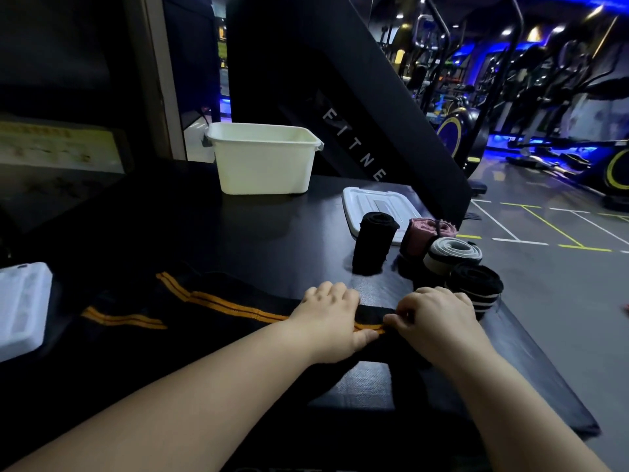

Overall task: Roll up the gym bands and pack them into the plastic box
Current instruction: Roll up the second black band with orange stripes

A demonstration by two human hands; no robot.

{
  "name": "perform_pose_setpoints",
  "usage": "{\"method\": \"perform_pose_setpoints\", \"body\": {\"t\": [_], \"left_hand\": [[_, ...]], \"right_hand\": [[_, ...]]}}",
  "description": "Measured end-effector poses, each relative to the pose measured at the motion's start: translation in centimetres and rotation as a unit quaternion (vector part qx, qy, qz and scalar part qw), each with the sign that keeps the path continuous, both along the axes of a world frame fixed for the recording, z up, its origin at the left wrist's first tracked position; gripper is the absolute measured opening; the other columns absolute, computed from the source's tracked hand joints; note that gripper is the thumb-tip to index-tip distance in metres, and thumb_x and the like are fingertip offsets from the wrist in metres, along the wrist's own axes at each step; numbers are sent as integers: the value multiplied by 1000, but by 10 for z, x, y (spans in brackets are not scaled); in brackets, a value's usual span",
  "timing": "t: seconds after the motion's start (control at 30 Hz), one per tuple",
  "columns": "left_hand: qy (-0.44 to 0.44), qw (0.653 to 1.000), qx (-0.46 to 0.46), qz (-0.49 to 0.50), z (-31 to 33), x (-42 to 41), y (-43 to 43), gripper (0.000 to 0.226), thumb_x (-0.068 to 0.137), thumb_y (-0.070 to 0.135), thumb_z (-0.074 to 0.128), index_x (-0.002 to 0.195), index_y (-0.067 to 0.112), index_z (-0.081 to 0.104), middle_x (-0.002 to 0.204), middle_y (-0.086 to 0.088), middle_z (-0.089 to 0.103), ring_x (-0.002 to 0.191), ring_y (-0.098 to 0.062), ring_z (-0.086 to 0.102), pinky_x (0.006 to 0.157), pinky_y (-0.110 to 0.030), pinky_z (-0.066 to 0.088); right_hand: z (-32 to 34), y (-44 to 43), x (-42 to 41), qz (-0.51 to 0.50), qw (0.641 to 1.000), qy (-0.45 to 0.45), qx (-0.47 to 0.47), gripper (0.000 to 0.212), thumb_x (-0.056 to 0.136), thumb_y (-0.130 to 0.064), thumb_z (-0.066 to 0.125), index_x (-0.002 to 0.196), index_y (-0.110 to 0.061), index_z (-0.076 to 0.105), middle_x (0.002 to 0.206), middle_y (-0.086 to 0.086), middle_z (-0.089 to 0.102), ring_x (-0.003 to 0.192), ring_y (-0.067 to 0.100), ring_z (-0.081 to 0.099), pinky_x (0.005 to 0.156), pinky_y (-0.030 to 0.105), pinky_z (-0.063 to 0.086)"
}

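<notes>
A black gym band with orange stripes (218, 301) lies stretched flat across the dark padded surface (272, 240). My left hand (330, 318) rests on the band near its right end, fingers curled over it. My right hand (432, 318) pinches the band's right end at the orange stripe. Several rolled bands stand behind my right hand: a black roll (372, 241), a pink roll (423, 235), a grey-white roll (452, 253) and a black striped roll (476, 284). The white plastic box (263, 161) stands open at the back.
The box's white lid (374, 204) lies flat behind the rolls. A white plastic object (20, 308) sits at the left edge. A black slanted machine panel (357, 97) rises behind the surface. The surface's right edge drops to the gym floor (561, 267).
</notes>
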State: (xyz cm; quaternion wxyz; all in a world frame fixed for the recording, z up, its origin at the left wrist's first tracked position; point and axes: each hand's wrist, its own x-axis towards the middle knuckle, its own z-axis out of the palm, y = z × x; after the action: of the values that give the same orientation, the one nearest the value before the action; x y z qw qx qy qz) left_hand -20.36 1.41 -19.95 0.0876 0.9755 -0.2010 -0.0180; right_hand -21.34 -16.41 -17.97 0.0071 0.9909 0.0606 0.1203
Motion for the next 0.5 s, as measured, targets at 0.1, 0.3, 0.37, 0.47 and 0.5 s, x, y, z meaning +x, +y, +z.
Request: {"method": "perform_pose_setpoints", "body": {"t": [0.1,0.3,0.37,0.47,0.5], "left_hand": [[3,1000,4,1,0,-1,0,66,91,65,42,131,12,39,130,-8,41,123,-28,35,105,-41,26],[6,1000,6,24,1,-1,1,71,87,71,42,128,13,41,128,-8,43,122,-28,37,104,-41,27],[-4,999,8,39,0,0,4,74,83,77,41,121,14,43,124,-7,45,120,-28,39,103,-41,28],[-16,998,26,46,-1,-2,8,78,80,83,35,118,16,44,122,-6,48,118,-27,41,102,-41,29],[-19,998,30,43,-1,-3,9,77,80,83,34,117,16,44,122,-5,48,118,-27,41,103,-41,28]], "right_hand": [[-1,11,11,11,1000,24,-4,30,89,-47,55,101,-24,69,103,-2,61,107,22,52,86,31,42],[-22,18,8,5,998,46,35,28,96,-40,41,116,-24,51,116,0,50,115,24,47,90,38,39],[-25,16,7,1,999,39,29,33,97,-49,37,114,-24,51,116,-1,50,116,23,47,90,37,39],[-25,15,7,-8,998,56,34,40,96,-57,36,112,-23,50,117,-1,48,119,23,45,93,36,36],[-25,15,7,-10,997,63,37,42,95,-59,36,113,-23,49,118,0,47,120,23,44,95,36,36]]}}
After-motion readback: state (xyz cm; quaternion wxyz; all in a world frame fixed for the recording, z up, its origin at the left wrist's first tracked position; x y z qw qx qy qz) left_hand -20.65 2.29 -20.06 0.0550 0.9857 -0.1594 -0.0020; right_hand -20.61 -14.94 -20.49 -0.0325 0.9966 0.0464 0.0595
